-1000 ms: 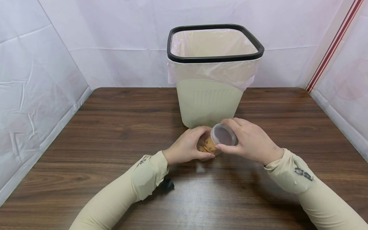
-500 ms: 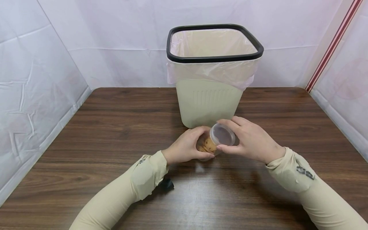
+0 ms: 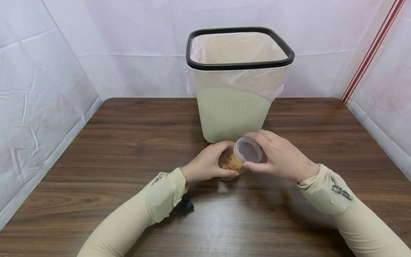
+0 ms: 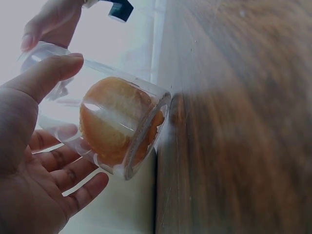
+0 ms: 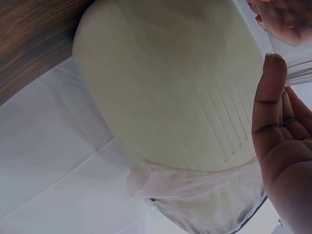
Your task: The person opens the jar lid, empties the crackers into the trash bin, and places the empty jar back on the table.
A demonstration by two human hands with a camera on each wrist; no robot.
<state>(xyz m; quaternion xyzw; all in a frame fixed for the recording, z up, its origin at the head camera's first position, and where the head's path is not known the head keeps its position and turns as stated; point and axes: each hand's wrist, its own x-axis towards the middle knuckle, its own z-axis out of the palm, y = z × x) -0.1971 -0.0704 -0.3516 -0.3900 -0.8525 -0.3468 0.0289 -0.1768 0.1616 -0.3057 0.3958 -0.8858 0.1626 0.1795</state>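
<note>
left hand [image 3: 207, 164]: just in front of the bin [image 3: 232, 110], curved round the side of the jar [image 4: 100, 114]; holding it, grip about as wide as the jar, with thumb on one side and fingers on the other.
right hand [image 3: 279, 155]: in front of the bin and toward its right; holding the ridged top [image 3: 248, 150] of the jar between thumb and fingers, grip as wide as that top.
jar: clear and round, close in front of the bin's base, leaning, with top toward the right; base near the table [image 3: 128, 153], cannot tell if touching.
ridged top: between the bin and the camera, at the upper end of the jar; cannot tell if a separate lid.
cookies [image 3: 235, 162]: in front of the bin, inside the jar, gathered toward its base; golden brown, with dark spots.
bin: pale and upright on the table, with a black rim [image 3: 239, 66] and a thin pinkish liner [image 3: 266, 84] folded over outside.
white sheeting [image 3: 135, 35]: behind the bin and off to both sides.
dark object [image 3: 185, 206]: well in front of the bin, partly under the left sleeve [image 3: 138, 207].
</note>
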